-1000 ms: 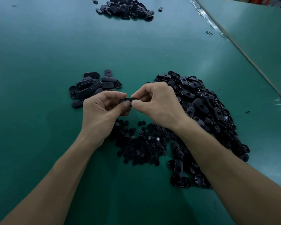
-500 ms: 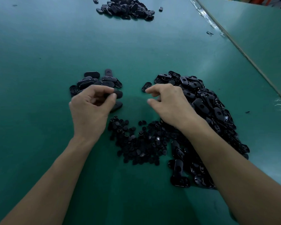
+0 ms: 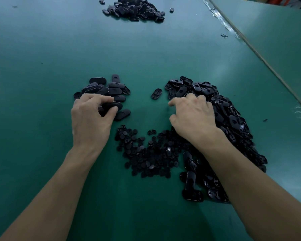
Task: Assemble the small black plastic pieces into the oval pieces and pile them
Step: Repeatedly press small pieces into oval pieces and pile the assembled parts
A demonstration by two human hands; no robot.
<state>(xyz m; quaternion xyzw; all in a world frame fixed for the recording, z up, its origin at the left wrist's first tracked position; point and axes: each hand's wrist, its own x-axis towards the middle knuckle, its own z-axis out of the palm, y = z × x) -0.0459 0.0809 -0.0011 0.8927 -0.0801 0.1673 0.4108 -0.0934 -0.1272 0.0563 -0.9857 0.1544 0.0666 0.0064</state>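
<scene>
My left hand (image 3: 91, 119) rests at the near edge of the left pile of assembled oval pieces (image 3: 109, 87) and pinches one black oval piece (image 3: 112, 105) between thumb and fingers, low against that pile. My right hand (image 3: 194, 115) lies palm down on the left edge of the big heap of loose oval pieces (image 3: 233, 119). Its fingers are bent onto the heap, and nothing shows between its thumb and forefinger. A heap of small round black pieces (image 3: 149, 153) lies between my wrists. One oval piece (image 3: 156, 93) lies alone between the two piles.
Everything sits on a green table mat (image 3: 42, 66). Another pile of black pieces (image 3: 135, 9) lies at the far edge. A table seam with tape (image 3: 250, 44) runs diagonally along the right. A small black scrap (image 3: 224, 36) lies near it.
My hands held one oval piece together at the centre, then parted. The left carried that piece to the left pile; the right moved onto the right heap.
</scene>
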